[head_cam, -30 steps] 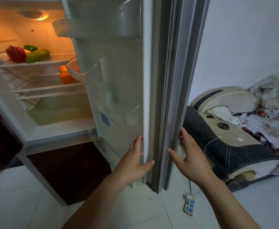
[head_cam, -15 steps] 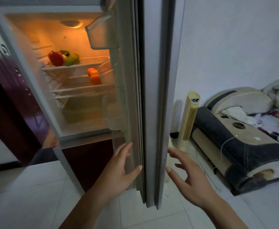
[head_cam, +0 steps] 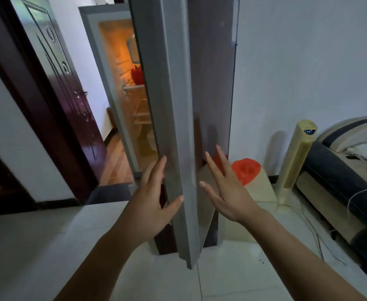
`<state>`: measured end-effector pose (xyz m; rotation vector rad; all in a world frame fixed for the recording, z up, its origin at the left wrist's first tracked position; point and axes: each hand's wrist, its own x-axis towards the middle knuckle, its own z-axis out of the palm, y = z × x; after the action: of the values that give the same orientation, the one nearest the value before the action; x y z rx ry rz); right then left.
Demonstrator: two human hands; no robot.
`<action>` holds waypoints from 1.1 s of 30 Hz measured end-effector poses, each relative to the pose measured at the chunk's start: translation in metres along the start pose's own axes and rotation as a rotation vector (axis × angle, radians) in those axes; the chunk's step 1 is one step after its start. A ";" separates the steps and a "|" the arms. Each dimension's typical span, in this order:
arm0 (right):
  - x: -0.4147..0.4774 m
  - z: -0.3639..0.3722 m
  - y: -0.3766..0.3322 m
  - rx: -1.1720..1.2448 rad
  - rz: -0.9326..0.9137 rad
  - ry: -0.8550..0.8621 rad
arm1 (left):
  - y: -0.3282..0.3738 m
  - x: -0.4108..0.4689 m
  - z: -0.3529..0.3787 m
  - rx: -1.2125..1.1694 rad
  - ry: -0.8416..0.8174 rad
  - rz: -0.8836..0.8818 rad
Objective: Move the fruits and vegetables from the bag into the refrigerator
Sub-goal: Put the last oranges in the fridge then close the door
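My left hand (head_cam: 154, 198) presses flat on the edge of the tall grey refrigerator door (head_cam: 174, 105), and my right hand (head_cam: 226, 187) is spread wide just right of it. A glossy red bell pepper (head_cam: 137, 76) sits shelved inside, beyond my left hand.

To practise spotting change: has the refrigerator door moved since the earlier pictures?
Yes. The refrigerator door has swung toward shut: against the fridge cabinet, the lit gap is much narrower, with only the red pepper visible.

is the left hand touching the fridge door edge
Touching. In the head view the left hand straddles the fridge door: its thumb lies on the grey edge, fingers pass behind it.
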<state>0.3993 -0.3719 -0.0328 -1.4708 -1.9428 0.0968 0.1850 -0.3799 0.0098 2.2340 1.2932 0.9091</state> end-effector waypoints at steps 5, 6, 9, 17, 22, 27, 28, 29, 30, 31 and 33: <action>0.073 0.047 -0.004 -0.002 -0.123 0.071 | -0.053 0.031 -0.012 -0.011 0.150 -0.078; 0.088 0.059 -0.003 0.001 -0.130 0.073 | -0.065 0.039 -0.015 -0.032 0.194 -0.094; 0.132 0.094 -0.003 -0.003 -0.172 0.060 | -0.098 0.066 -0.028 -0.078 0.272 -0.116; 0.227 0.144 0.009 0.000 -0.287 0.013 | -0.163 0.141 -0.064 0.356 0.541 -0.060; 0.287 0.156 0.023 -0.060 -0.264 0.049 | -0.193 0.208 -0.064 0.579 0.458 -0.003; 0.335 0.173 0.043 -0.170 -0.199 0.082 | -0.247 0.272 -0.052 0.639 0.279 -0.001; 0.343 0.176 0.047 -0.206 -0.195 0.089 | -0.257 0.284 -0.051 0.649 0.264 -0.006; 0.351 0.178 0.049 -0.242 -0.189 0.095 | -0.266 0.295 -0.050 0.667 0.257 -0.002; 0.358 0.180 0.051 -0.276 -0.181 0.100 | -0.274 0.306 -0.050 0.685 0.254 0.004; 0.364 0.182 0.053 -0.306 -0.176 0.106 | -0.281 0.315 -0.048 0.703 0.258 0.008; 0.374 0.185 0.056 -0.363 -0.179 0.125 | -0.294 0.330 -0.043 0.748 0.285 0.021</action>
<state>0.2965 0.0363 -0.0218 -1.4754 -2.0525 -0.4390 0.0945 0.0528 -0.0326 2.7265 1.9994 0.8650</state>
